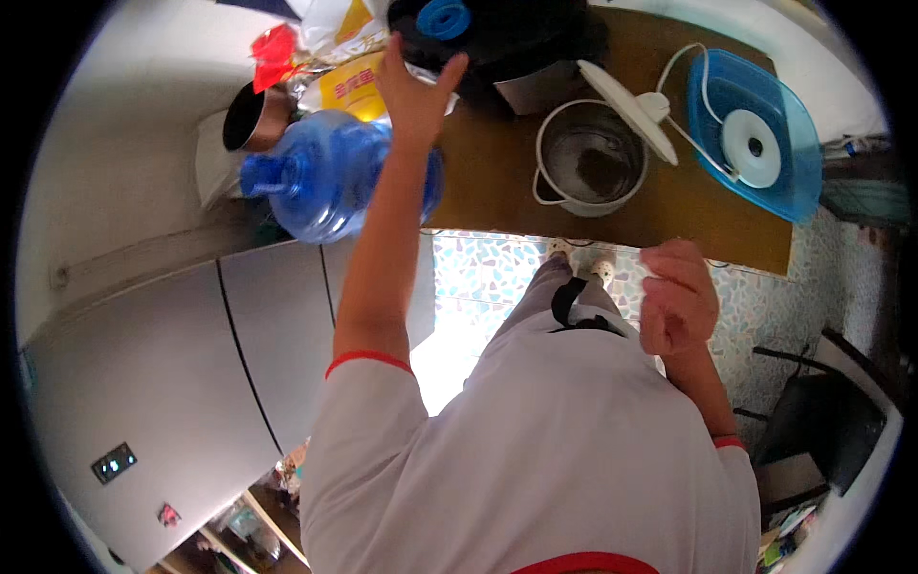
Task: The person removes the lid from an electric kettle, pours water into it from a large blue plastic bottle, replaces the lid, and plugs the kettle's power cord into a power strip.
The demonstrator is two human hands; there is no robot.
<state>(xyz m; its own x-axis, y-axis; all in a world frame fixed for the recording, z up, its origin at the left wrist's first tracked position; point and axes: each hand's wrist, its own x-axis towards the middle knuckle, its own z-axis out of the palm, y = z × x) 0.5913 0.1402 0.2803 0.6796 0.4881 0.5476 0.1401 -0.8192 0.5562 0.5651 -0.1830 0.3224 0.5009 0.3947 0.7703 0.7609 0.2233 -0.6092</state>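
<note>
My left hand (419, 100) reaches out with thumb and fingers spread, holding nothing visible. Its fingertips are at the near edge of a black appliance (502, 36) that carries a round blue cap (443, 18); whether they touch it I cannot tell. Under the left forearm, a large blue plastic water bottle (326, 176) lies on its side, neck to the left. My right hand (678, 298) hangs in front of the table edge, fingers curled in, slightly blurred and with nothing visible in it. A white electric pot (592, 158) stands uncovered, its white lid (631, 115) tilted against its right side.
On the brown table (488, 194), a blue plastic basin (807, 161) holds a white round base (749, 147) with a cord. A brown metal pot (262, 118) and yellow-and-white bags (351, 86) sit far left. A grey refrigerator (165, 373) stands left, a black chair (817, 423) right.
</note>
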